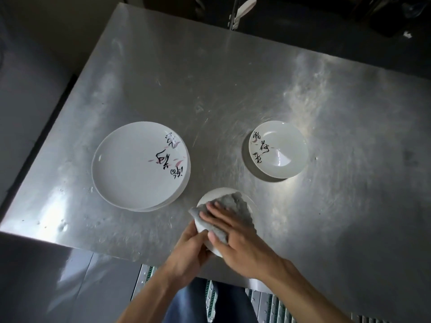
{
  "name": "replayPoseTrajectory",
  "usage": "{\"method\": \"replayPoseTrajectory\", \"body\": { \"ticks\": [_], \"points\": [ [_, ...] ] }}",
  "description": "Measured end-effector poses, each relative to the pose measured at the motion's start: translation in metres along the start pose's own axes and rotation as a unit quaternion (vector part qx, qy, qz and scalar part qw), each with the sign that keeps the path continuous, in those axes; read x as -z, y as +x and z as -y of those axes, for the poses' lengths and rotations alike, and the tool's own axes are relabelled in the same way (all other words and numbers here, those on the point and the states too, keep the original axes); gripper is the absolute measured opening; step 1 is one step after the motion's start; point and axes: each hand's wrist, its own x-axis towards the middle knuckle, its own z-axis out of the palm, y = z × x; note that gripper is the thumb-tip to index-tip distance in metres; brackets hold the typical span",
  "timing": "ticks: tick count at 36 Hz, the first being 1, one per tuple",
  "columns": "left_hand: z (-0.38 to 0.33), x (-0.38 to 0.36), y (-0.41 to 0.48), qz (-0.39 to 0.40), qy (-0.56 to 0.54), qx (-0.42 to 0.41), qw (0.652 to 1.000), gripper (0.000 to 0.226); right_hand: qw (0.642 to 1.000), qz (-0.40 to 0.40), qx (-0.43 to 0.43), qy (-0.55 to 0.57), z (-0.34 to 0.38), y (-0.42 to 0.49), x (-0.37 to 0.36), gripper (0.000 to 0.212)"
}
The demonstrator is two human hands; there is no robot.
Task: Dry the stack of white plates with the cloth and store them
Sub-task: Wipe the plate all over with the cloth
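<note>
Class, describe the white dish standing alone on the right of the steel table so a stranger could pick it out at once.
Start at the steel table. On its right side, apart from the stack of plates at left and the held plate under the cloth at the front edge, stands one small dish. Smaller than the stacked plates, it stands single and untouched.

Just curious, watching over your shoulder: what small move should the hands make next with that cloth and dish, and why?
Probably wipe the cloth round toward the far rim of the dish. The right hand presses the cloth flat on the dish, the left hand grips its near edge, and the far rim shows bare white beyond the cloth.
</note>
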Motion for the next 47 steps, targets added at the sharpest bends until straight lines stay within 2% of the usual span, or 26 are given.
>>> {"method": "replayPoseTrajectory", "body": {
  "ticks": [3,6,7,10,12,15,16,20,21,23,26,27,29,33,36,38,41,42,43,45,46,47],
  "points": [
    [-0.004,0.004,0.001,0.010,0.026,0.006,1.000,0.052,0.997,-0.029,0.031,-0.058,-0.012,0.008,0.011,0.046],
    [-0.013,0.003,0.002,0.022,0.061,0.025,0.998,0.055,0.990,-0.084,-0.083,-0.080,-0.028,0.016,0.027,0.046],
    [-0.016,0.002,0.003,0.030,0.075,0.030,0.996,0.055,0.989,-0.079,-0.080,-0.092,-0.028,0.016,0.027,0.048],
    [-0.019,-0.002,0.004,0.043,0.099,0.038,0.993,0.053,0.991,-0.002,0.057,-0.123,-0.019,0.006,0.020,0.050],
    [-0.021,-0.004,0.004,0.044,0.107,0.041,0.992,0.051,0.990,0.003,0.083,-0.117,-0.021,0.006,0.026,0.045],
    [-0.022,-0.008,0.003,0.066,0.113,0.055,0.990,0.051,0.990,-0.051,-0.081,-0.104,-0.035,0.009,0.040,0.049],
    [-0.021,-0.010,0.003,0.068,0.115,0.058,0.989,0.051,0.989,-0.049,-0.089,-0.110,-0.036,0.007,0.039,0.050],
    [-0.016,-0.012,0.001,0.050,0.139,0.051,0.988,0.036,0.989,0.022,0.110,-0.093,-0.020,-0.008,0.018,0.047],
    [-0.014,-0.011,0.000,0.050,0.140,0.051,0.988,0.035,0.988,0.032,0.125,-0.088,-0.023,-0.010,0.016,0.046],
    [-0.013,-0.012,-0.001,0.062,0.131,0.056,0.988,0.039,0.993,-0.002,0.076,-0.092,-0.033,-0.006,0.023,0.046],
    [-0.011,-0.013,-0.001,0.058,0.096,0.035,0.993,0.050,0.987,-0.096,-0.116,-0.061,-0.049,0.003,0.037,0.046],
    [-0.009,-0.014,-0.001,0.043,0.070,0.023,0.996,0.053,0.981,-0.101,-0.158,-0.048,-0.054,0.004,0.039,0.048],
    [-0.003,-0.015,-0.001,0.012,0.015,0.005,1.000,0.055,0.979,-0.090,-0.183,-0.030,-0.057,0.003,0.038,0.051],
    [-0.002,-0.016,-0.004,0.016,-0.046,0.003,0.999,0.056,0.984,-0.094,-0.146,0.045,-0.039,-0.005,0.031,0.055],
    [-0.004,-0.010,-0.003,0.014,0.015,0.001,1.000,0.047,0.989,-0.098,-0.081,0.072,-0.023,-0.008,0.028,0.052],
    [-0.002,-0.009,-0.004,0.020,0.074,-0.007,0.997,0.045,0.997,-0.060,-0.025,0.049,-0.012,-0.007,0.023,0.049],
    [-0.004,-0.011,-0.005,0.022,0.101,-0.014,0.995,0.037,0.995,-0.009,0.083,-0.049,-0.014,-0.004,0.018,0.045],
    [-0.006,-0.011,-0.005,0.025,0.098,-0.012,0.995,0.035,0.993,-0.009,0.089,-0.083,-0.020,-0.001,0.022,0.044],
    [-0.008,-0.010,-0.004,0.022,0.086,-0.005,0.996,0.037,0.993,-0.021,0.056,-0.102,-0.027,0.003,0.027,0.044],
    [-0.010,-0.007,-0.002,0.015,0.073,0.009,0.997,0.048,0.992,-0.073,-0.055,-0.086,-0.037,0.008,0.037,0.045],
    [-0.011,-0.007,-0.001,0.016,0.079,0.012,0.997,0.052,0.991,-0.078,-0.073,-0.080,-0.039,0.009,0.037,0.046],
    [-0.011,-0.008,-0.001,0.022,0.089,0.013,0.996,0.053,0.993,-0.064,-0.038,-0.092,-0.038,0.009,0.034,0.046]
  ]
}}
